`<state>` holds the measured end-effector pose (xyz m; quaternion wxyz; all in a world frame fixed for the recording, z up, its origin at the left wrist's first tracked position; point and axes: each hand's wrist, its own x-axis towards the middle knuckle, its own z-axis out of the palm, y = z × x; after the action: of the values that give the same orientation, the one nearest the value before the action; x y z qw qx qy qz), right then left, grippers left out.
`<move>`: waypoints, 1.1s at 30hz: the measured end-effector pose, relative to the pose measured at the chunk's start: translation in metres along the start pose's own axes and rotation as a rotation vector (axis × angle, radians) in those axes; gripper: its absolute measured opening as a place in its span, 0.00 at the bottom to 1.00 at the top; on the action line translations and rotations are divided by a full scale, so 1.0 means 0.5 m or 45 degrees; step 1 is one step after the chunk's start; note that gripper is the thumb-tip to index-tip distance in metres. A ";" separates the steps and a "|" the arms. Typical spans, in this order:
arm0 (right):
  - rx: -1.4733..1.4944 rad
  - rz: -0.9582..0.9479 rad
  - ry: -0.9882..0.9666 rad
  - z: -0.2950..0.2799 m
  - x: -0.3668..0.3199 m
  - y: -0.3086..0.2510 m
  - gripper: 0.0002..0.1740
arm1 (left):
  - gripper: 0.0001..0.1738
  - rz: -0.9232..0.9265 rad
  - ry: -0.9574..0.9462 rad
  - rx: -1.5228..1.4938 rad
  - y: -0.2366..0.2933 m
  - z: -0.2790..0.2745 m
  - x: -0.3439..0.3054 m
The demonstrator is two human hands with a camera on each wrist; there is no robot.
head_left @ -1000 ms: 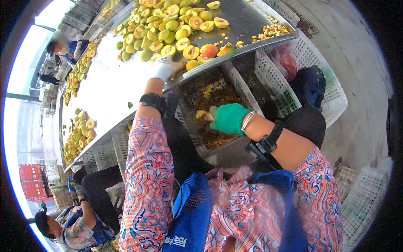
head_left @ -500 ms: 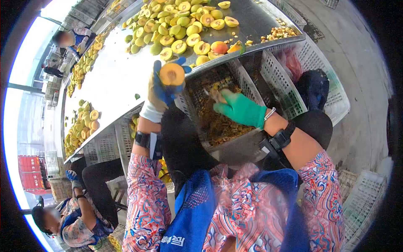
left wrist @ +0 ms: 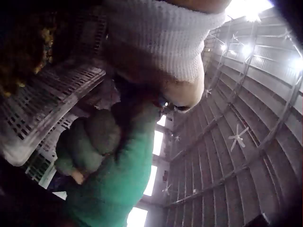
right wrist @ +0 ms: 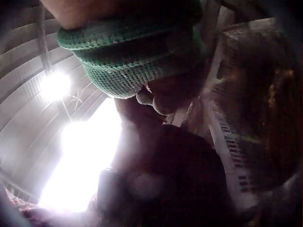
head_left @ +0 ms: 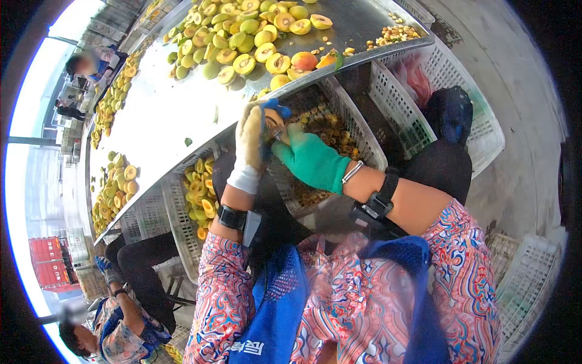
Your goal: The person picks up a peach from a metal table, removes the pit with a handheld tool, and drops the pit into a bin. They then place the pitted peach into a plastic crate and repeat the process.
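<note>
My left hand (head_left: 247, 141), in a white glove with blue on the palm side, holds a halved yellow peach (head_left: 272, 119), its cut face toward my right hand. My right hand (head_left: 316, 159), in a green glove, grips a small pitting tool whose metal part (head_left: 278, 135) is at the cut face. The tool's pale end (left wrist: 78, 177) pokes out below the curled green fingers (left wrist: 90, 146) in the left wrist view. Both hands meet above a crate (head_left: 357, 130) with dark scraps. The right wrist view is dark, and the tool is mostly hidden.
A metal table (head_left: 163, 121) carries heaps of peach halves (head_left: 239, 36) and a pile of pits (head_left: 397, 34). Its edge runs just beyond my hands. A crate of peach halves (head_left: 200, 188) stands under it to the left. Other people (head_left: 115, 321) sit along the left side.
My left hand came back from the table with a peach half, then moved right toward the green-gloved hand. My right hand rose from over the scrap crate, bringing the tool to the peach.
</note>
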<state>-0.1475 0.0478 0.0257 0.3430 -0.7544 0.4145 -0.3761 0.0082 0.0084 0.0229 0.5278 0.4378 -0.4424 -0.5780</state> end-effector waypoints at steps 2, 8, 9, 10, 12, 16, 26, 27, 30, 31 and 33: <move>-0.031 -0.108 0.098 0.032 0.001 0.010 0.17 | 0.21 0.185 -0.047 0.060 -0.017 -0.003 0.002; 0.931 0.620 -0.305 0.004 0.007 -0.038 0.18 | 0.24 0.472 0.105 0.172 -0.006 0.023 -0.018; 0.831 0.496 -0.265 -0.007 0.011 -0.043 0.18 | 0.25 0.422 0.035 0.121 0.001 0.019 -0.017; 0.728 0.371 -0.220 -0.020 0.018 -0.045 0.18 | 0.26 0.374 -0.041 0.069 0.010 0.011 -0.009; 0.433 0.140 -0.100 -0.015 0.027 -0.015 0.18 | 0.28 0.070 -0.151 -0.440 0.051 0.033 -0.017; 0.124 0.055 0.023 0.024 0.015 0.021 0.19 | 0.25 -0.018 -0.048 -0.419 0.022 0.015 -0.007; 1.943 0.825 -0.834 -0.019 0.022 -0.037 0.14 | 0.19 0.267 0.011 -0.353 0.026 0.037 -0.018; 2.009 0.862 -0.914 -0.024 0.026 -0.033 0.14 | 0.20 0.256 -0.010 -0.401 0.027 0.034 -0.017; 2.090 0.943 -1.059 -0.046 0.032 -0.031 0.15 | 0.19 0.231 -0.071 -0.471 0.017 0.024 -0.010; 2.040 0.947 -1.051 -0.052 0.033 -0.032 0.16 | 0.18 0.232 -0.084 -0.439 0.011 0.012 -0.007; 2.001 0.969 -1.044 -0.058 0.030 -0.032 0.16 | 0.16 0.164 -0.040 -0.252 0.030 0.015 -0.015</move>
<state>-0.1608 0.0355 0.0571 0.9672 -0.1970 0.1093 -0.1171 0.0045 0.0154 0.0393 0.5974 0.3454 -0.4185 -0.5905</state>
